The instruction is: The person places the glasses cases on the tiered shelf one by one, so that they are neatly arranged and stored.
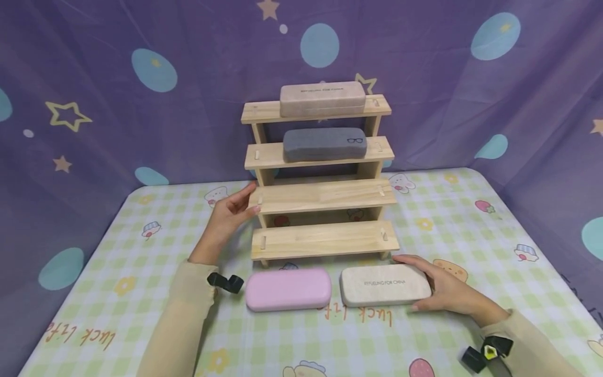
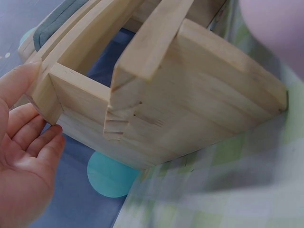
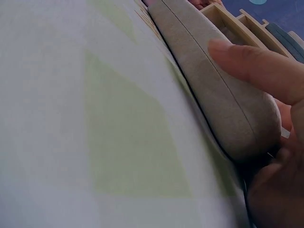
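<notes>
My left hand (image 1: 232,210) grips the left end of the third board down on a four-step wooden display rack (image 1: 325,195). In the left wrist view the thumb lies on one side of that board end and the curled fingers on the other. My right hand (image 1: 445,287) holds the right end of a cream glasses case (image 1: 383,293) lettered "REFUELING FOR CHINA", which lies on the table before the rack. The right wrist view shows the thumb (image 3: 251,61) along the case's side; the other fingers are mostly hidden. A pink glasses case (image 1: 288,297) lies just left of the cream one.
On the rack's top board sits a beige-pink glasses case (image 1: 322,102); a grey-blue glasses case (image 1: 325,145) with a spectacles print is one board lower. A green-and-white checked tablecloth (image 1: 141,303) covers the table. Behind it hangs a purple curtain (image 1: 212,104).
</notes>
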Demonstrator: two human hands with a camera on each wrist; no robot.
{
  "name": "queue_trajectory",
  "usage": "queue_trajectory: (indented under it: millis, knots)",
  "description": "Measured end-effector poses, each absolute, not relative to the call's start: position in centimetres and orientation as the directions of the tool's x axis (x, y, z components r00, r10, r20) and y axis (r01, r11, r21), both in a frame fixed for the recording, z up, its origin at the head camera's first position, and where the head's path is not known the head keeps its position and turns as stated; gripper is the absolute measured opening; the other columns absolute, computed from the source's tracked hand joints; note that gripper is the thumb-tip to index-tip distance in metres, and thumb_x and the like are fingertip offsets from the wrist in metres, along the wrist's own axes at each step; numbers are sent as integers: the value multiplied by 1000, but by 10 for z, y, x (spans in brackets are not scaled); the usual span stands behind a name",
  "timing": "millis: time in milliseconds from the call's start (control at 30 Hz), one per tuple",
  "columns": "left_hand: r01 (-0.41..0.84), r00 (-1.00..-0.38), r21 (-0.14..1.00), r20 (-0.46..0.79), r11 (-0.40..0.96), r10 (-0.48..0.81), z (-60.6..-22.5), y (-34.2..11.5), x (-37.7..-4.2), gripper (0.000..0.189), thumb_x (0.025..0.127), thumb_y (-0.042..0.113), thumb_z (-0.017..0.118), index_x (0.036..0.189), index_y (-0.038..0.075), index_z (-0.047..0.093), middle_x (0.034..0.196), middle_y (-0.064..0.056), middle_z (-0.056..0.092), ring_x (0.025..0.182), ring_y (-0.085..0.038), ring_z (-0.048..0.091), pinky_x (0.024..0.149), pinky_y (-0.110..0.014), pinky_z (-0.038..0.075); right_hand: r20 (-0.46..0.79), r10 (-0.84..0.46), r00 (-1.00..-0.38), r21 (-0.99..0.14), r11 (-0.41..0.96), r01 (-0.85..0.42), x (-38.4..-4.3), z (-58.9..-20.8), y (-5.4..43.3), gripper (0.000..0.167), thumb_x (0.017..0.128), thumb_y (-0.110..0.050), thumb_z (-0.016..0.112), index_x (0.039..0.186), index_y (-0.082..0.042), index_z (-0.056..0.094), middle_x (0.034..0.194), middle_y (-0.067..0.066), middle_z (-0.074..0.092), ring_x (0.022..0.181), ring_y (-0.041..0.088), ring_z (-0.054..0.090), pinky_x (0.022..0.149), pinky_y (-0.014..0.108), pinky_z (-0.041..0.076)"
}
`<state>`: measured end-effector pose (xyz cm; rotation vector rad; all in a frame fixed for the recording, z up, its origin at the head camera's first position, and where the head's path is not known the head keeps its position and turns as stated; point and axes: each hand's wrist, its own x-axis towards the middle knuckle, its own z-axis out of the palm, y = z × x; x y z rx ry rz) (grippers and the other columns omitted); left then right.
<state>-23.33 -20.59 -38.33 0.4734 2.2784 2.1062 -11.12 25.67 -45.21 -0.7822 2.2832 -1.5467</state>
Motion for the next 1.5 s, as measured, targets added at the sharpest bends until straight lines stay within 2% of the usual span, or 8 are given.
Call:
queue_trajectory:
  millis: [200,367,533,900,1133,1367,1500]
  knots:
    - [218,-955,974,202,54,219,-383,-206,-234,55,89,-5,60,139,-7,38,146,-17,36,135,-25,35,108,-23,33,65,-526,-848,-886,361,-291,-111,-451,254,92,66,-18,87,143,-11,38,145,15,37,127,-5,34,97,4,26]
    - [221,-955,973,204,60,215,-383,-206,-234,55,88,-5,60,139,-7,38,146,-18,36,135,-25,35,108,-23,32,58,-513,-856,-878,382,-289,-110,-451,254,90,64,-20,87,141,-10,42,137,14,46,119,-2,43,93,7,33]
    - [223,-954,973,206,55,216,-383,-206,-233,56,88,-5,60,139,-7,38,146,-17,36,135,-25,36,108,-22,33,56,-520,-852,-892,357,-277,-110,-452,255,85,63,-18,88,137,-10,46,134,13,48,115,2,48,91,10,40]
    - [216,-956,975,199,56,217,-383,-206,-233,55,88,-4,61,139,-6,39,146,-16,37,136,-24,35,107,-21,33,88,-540,-837,-905,307,-294,-109,-452,256,80,65,-13,86,135,-6,49,135,14,47,115,4,50,87,13,45]
    - [214,-954,975,195,61,226,-383,-207,-233,56,89,-2,61,140,-4,39,147,-14,37,136,-23,34,109,-22,32,128,-582,-803,-889,292,-353,-108,-450,256,77,67,-11,85,135,-7,50,134,11,49,115,3,49,86,14,45]
    - [217,-954,975,199,57,225,-383,-207,-232,56,88,-2,62,140,-5,39,147,-14,37,136,-23,34,111,-24,29,158,-552,-819,-868,318,-382,-110,-438,254,75,65,-11,87,133,-7,53,131,8,54,114,1,50,87,11,44]
    - [222,-953,973,204,57,224,-383,-206,-232,56,89,-2,62,139,-5,39,147,-15,37,136,-23,35,109,-23,31,183,-541,-821,-876,290,-386,-112,-429,252,76,64,-6,86,132,-3,53,132,8,52,113,1,50,86,11,44]
